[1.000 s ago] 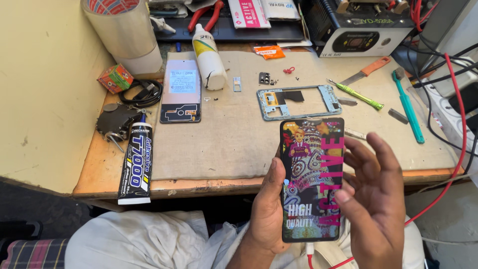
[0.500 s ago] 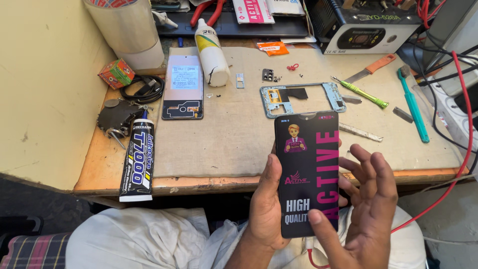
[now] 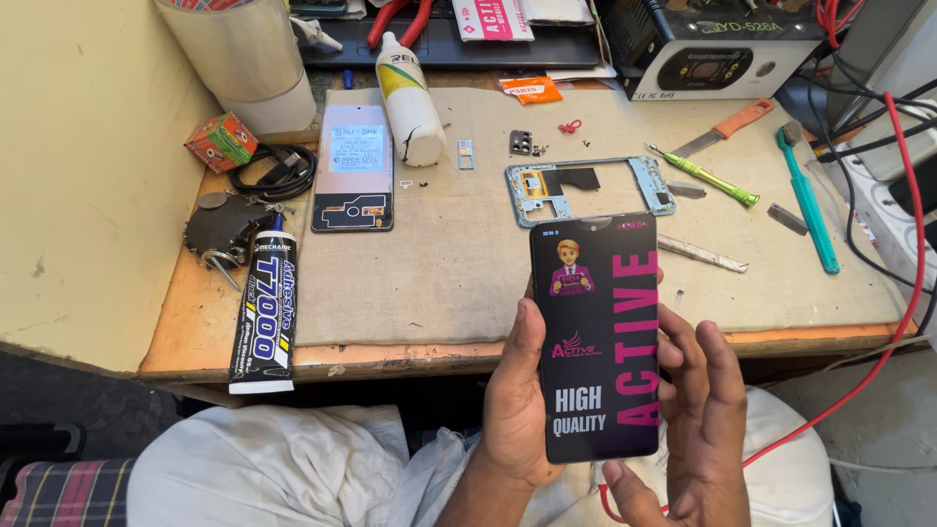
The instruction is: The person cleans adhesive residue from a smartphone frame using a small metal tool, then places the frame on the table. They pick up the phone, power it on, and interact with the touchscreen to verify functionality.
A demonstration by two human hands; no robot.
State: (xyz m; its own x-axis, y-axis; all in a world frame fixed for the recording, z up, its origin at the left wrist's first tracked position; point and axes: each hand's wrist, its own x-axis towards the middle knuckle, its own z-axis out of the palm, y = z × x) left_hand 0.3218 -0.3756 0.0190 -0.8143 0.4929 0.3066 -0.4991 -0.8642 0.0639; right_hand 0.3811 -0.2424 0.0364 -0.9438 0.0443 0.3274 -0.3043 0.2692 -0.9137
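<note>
Wooden and cluttered, the bench carries a grey mat under most of the parts. Nearer the person than the mat's front edge, a black phone screen panel with pink and white print stands upright over the lap. The left hand has its grip closed on the panel's left edge, thumb on the front; the right hand cups the right edge, fingers behind and thumb at the bottom corner. On the mat just beyond the panel lies a pale blue phone frame, with a metal blade right of the panel's top. Far left of the panel, a black adhesive tube lies beside the mat, and a phone back assembly rests on it next to a white bottle.
</note>
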